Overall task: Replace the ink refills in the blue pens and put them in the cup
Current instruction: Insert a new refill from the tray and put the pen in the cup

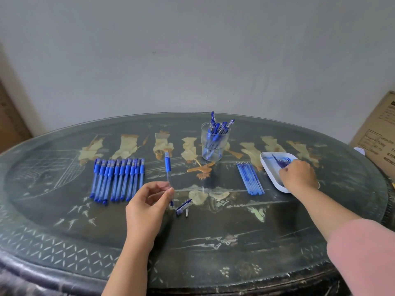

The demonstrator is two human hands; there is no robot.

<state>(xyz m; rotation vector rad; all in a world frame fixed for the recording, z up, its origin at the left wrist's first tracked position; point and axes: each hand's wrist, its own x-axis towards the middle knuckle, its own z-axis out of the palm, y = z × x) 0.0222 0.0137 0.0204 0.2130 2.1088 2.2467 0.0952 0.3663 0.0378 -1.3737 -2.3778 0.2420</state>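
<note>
1 at a time: draw 1 fresh refill point(250, 178) from the bundle just beside the white tray point(267, 162) with right hand point(298, 176), now over that tray, fingers curled, grasp on anything impossible to tell. Hold pen barrel point(167, 169) pinched upright between left hand point(149, 201) thumb and fingertips, above mid-table. Feed straight in, then refit metal tip point(187, 212) and cap point(182, 207) lying nearby; finish in cup point(214, 144).
</note>
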